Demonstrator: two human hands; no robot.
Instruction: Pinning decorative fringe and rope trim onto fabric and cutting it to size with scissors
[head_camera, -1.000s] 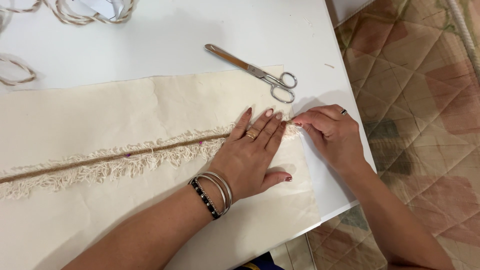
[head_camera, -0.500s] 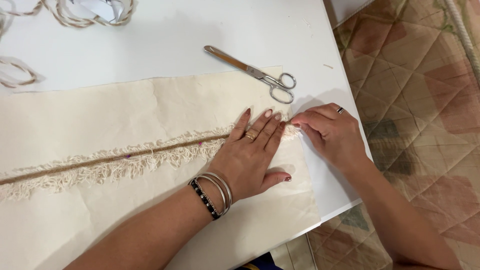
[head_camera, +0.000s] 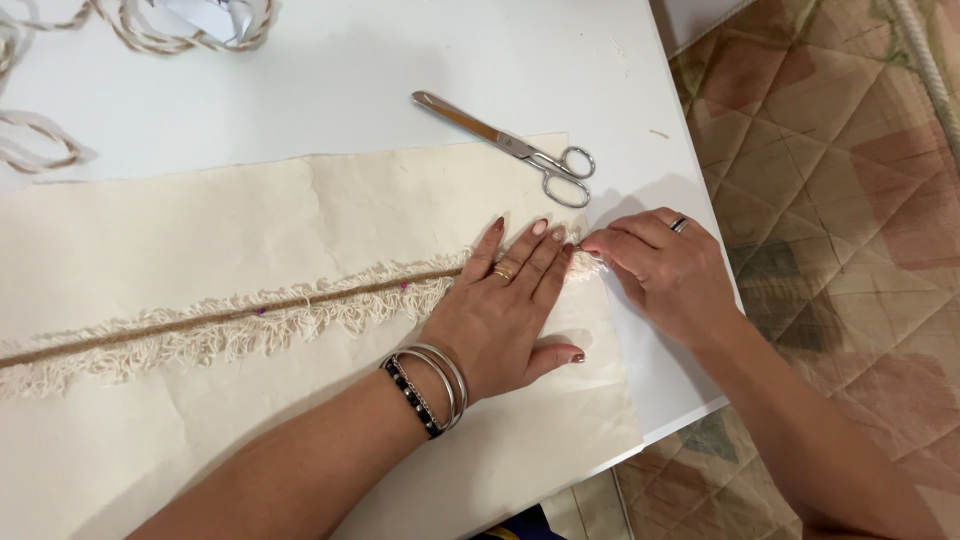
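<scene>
A long piece of cream fabric (head_camera: 250, 220) lies across the white table (head_camera: 400, 60). A fringe trim with a brown cord (head_camera: 220, 320) runs along its middle, held by small coloured pins. My left hand (head_camera: 505, 310) lies flat with spread fingers on the right end of the trim, pressing it down. Bangles and a dark bracelet sit on that wrist. My right hand (head_camera: 665, 270) pinches the very end of the trim at the fabric's right edge, fingertips closed together beside my left fingertips.
Metal scissors (head_camera: 520, 150) lie shut on the table just beyond the fabric, above my hands. Coils of twisted rope (head_camera: 190, 25) sit at the far left corner. The table's right edge borders a quilted patterned cover (head_camera: 840, 200).
Both hands stay in place on the trim's end; only the view has shifted very slightly.
</scene>
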